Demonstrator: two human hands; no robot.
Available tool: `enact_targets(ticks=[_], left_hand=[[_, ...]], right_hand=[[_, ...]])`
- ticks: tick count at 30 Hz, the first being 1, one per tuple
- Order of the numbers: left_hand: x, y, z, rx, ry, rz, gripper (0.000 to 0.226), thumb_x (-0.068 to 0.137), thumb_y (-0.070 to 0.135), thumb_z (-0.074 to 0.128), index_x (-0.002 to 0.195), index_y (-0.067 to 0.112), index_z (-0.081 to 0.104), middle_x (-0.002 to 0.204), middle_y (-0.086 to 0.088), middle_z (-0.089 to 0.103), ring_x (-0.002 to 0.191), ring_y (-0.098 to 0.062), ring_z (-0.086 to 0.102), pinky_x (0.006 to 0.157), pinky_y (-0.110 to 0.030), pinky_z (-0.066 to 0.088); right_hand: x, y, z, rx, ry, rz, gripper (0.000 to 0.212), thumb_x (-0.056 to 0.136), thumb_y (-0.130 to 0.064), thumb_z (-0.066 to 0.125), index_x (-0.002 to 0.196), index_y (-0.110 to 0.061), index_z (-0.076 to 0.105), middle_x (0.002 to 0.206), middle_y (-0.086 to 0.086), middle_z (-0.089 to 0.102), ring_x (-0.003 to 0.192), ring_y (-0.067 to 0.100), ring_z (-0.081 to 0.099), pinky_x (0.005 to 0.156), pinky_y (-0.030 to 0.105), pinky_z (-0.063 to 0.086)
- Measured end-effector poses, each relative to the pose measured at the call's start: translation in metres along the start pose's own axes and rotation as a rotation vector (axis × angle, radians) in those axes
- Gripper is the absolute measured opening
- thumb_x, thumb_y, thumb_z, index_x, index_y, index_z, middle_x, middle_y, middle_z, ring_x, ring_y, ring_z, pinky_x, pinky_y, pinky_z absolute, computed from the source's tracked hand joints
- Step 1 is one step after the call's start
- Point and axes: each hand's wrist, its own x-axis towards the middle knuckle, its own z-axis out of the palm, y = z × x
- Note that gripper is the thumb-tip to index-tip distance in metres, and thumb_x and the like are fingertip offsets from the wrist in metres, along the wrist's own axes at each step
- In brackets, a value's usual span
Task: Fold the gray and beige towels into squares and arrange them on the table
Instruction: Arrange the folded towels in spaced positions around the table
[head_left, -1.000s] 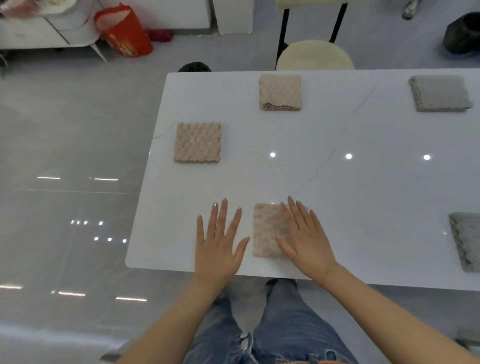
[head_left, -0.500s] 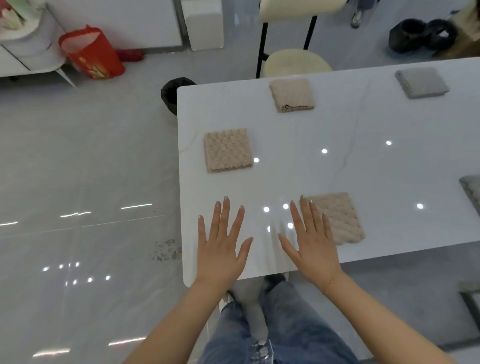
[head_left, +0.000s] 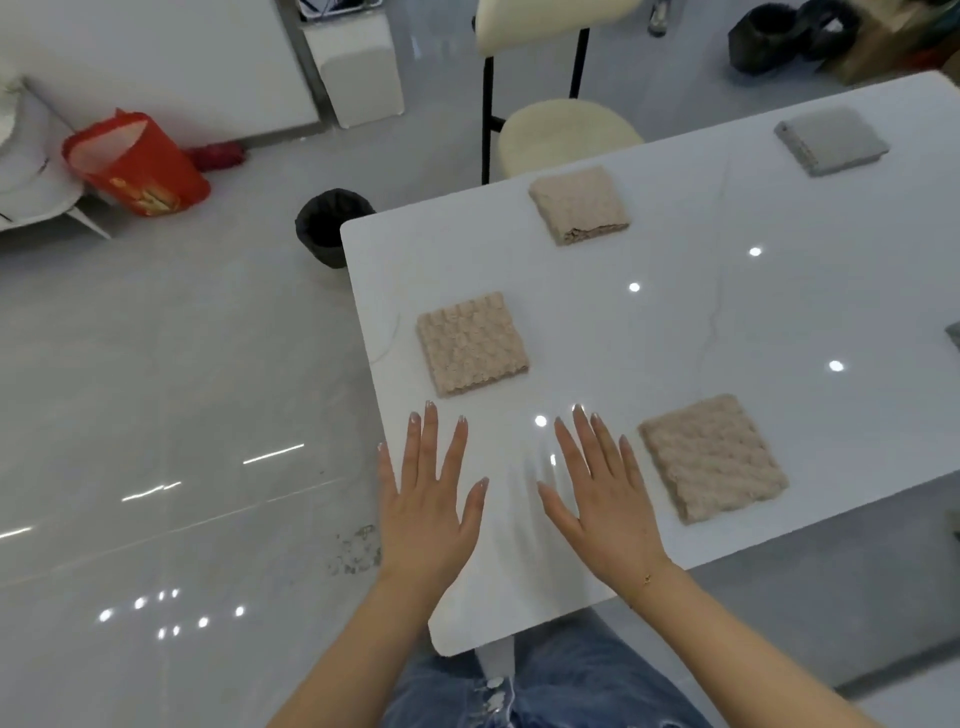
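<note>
Three beige towels lie folded into squares on the white table: one near the front edge, one by the left edge, one at the back. A folded gray towel sits at the far right, and the corner of another gray towel shows at the right frame edge. My left hand and my right hand are spread flat, fingers straight, over the table's near left corner. Neither touches a towel; the right hand is just left of the front beige towel.
A cream stool stands behind the table. A black bin sits on the floor at the table's back left corner. A red bag lies farther left. Dark objects are at the back right. My jeans show below the table.
My right hand has come off the front beige towel, which now lies to its right. The view has swung left and tilted; both hands stay flat and spread.
</note>
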Motion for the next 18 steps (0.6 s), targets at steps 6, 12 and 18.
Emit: enact_targets(ticks=[6,12,18], left_hand=[[0.035,-0.066,-0.001,-0.027,-0.037,0.125,0.063,0.097,0.049,0.028,0.152,0.023,0.014,0.161,-0.006,0.0,0.148,-0.022,0.0,0.117,-0.05,0.001],[0.075,-0.153,-0.021,-0.028,-0.088,0.347,0.064,0.096,0.051,0.023,0.152,0.024,0.011,0.161,-0.006,0.0,0.148,-0.022,0.002,0.115,-0.052,0.0],[0.106,-0.193,-0.04,-0.053,-0.11,0.495,0.064,0.095,0.05,0.022,0.152,0.024,0.01,0.161,-0.007,0.001,0.147,-0.021,0.0,0.116,-0.054,0.007]], right_hand=[[0.025,-0.053,0.011,0.015,0.033,0.181,0.068,0.096,-0.057,0.018,0.153,-0.023,0.0,0.161,0.0,-0.002,0.148,0.016,-0.005,0.118,0.038,-0.004],[0.037,-0.143,0.023,0.043,0.104,0.391,0.067,0.096,-0.056,0.021,0.153,-0.025,0.0,0.16,-0.005,-0.008,0.147,0.014,-0.008,0.119,0.034,-0.008],[0.047,-0.201,0.028,0.057,0.116,0.537,0.066,0.097,-0.055,0.022,0.152,-0.025,0.003,0.159,-0.003,-0.005,0.147,0.014,-0.007,0.119,0.037,-0.004]])
